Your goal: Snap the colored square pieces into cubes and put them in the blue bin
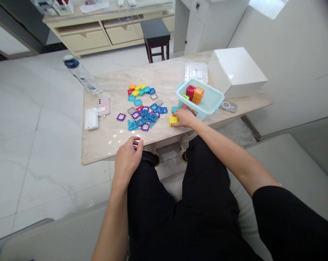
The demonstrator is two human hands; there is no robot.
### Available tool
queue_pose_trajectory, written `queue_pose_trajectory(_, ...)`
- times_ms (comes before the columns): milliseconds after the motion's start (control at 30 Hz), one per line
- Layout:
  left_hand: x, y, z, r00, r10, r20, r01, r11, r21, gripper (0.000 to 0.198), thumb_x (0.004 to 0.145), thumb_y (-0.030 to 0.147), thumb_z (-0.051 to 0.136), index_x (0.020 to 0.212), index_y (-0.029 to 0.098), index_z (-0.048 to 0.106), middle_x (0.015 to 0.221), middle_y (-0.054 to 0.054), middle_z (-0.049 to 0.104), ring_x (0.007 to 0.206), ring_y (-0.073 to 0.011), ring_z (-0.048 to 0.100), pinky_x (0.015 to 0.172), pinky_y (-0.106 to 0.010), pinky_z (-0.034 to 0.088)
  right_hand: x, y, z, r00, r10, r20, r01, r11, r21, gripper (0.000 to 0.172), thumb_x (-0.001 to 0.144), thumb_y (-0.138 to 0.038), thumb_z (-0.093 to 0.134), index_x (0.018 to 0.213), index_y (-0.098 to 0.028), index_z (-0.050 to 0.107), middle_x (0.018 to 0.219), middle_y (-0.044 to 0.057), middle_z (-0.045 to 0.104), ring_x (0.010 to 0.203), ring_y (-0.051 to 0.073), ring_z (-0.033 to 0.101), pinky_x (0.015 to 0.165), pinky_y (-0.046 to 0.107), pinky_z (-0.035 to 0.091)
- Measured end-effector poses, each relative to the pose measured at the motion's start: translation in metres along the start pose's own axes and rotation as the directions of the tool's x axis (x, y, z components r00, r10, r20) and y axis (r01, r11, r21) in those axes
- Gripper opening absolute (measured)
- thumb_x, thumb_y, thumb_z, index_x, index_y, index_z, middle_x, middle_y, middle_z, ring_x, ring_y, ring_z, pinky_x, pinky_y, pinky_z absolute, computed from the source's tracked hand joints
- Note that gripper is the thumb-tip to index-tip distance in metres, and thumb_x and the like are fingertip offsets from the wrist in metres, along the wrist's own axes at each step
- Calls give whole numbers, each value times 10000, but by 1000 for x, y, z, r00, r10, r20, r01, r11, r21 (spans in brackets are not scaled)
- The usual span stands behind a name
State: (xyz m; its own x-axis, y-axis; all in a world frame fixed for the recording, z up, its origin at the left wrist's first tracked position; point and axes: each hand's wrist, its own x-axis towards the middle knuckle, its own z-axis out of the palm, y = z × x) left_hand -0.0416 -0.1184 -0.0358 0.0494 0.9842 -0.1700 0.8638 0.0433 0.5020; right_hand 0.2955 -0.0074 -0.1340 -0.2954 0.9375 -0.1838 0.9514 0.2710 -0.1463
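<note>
My right hand (184,118) has its fingers closed on a yellow stack of pieces (173,120) on the table, just in front of the light blue basket (218,105). A light blue piece (175,109) lies beside its fingers. Inside the basket stand red pieces (190,92), orange pieces (198,95) and some green ones. My left hand (130,152) is at the table's front edge, fingers loosely curled and apart, holding nothing. Beyond it spreads a pile of blue pieces (144,117), with purple and grey ones among them. Yellow, orange and teal pieces (138,90) lie farther back.
On the table (98,139), a water bottle (83,76), a phone (104,106) and a white power bank (91,119) are at the left. A white box (237,70), a clear plastic container (196,71) and a grey device (229,106) are at the right. Beyond stands a stool (155,29).
</note>
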Motion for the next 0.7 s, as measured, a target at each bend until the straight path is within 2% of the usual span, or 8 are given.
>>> queue_pose_trajectory(167,1,-1,1,1000,-1,6,1,1000,4,372,1077,485,563,1272,250,775,1071,-72,862,1012,-288,814,913,-368,562,0,2,4,1000,12,0,-12,1000,11,624,977,-547,851,1433,-130,762,1387,202,775,1343,403,702,1172,476,510)
queue_pose_trajectory(300,3,-4,3,1000,-1,-14,1,1000,-1,374,1084,485,558,1277,247,774,1081,-72,865,1004,-280,817,909,-363,571,-3,2,7,999,28,-22,-27,999,44,919,862,-558,970,1592,-110,636,1529,241,706,1432,429,649,1240,497,483)
queue_pose_trajectory(367,4,-5,4,1000,14,-26,-14,1000,15,376,1088,481,551,1277,248,776,1101,-78,867,1037,-290,819,935,-372,580,-9,1,5,997,51,-61,-45,995,94,1000,883,-591,947,1663,-102,557,1588,245,667,1482,424,614,1278,500,459)
queue_pose_trajectory(433,3,-6,3,999,39,-35,-36,996,83,365,1091,444,521,1237,243,787,1148,-101,864,1118,-319,810,983,-399,587,-20,-1,0,986,109,-126,-89,983,158,931,992,-589,832,1704,-90,499,1633,246,634,1540,400,571,1311,497,433)
queue_pose_trajectory(533,-3,-5,0,1000,19,-9,-17,969,248,374,1078,376,472,1167,236,807,1224,-153,852,1204,-370,788,1006,-443,600,-47,-10,-9,936,266,-230,-211,948,239,687,1116,-454,640,1676,-73,525,1657,248,612,1573,368,543,1324,488,423)
queue_pose_trajectory(633,-13,-3,-6,996,-55,63,28,927,374,451,1092,394,420,1197,247,834,1267,-171,853,1212,-395,796,980,-458,618,-87,-33,-16,883,378,-277,-311,915,258,554,1113,-358,592,1600,-95,613,1608,240,648,1494,379,601,1272,489,471)
queue_pose_trajectory(700,-23,-4,-9,994,-73,78,36,917,397,501,1102,396,388,1220,250,852,1302,-176,851,1232,-398,798,994,-464,621,-117,-56,-18,854,426,-299,-356,897,262,571,1107,-367,596,1623,-123,599,1626,229,633,1463,372,627,1221,472,508)
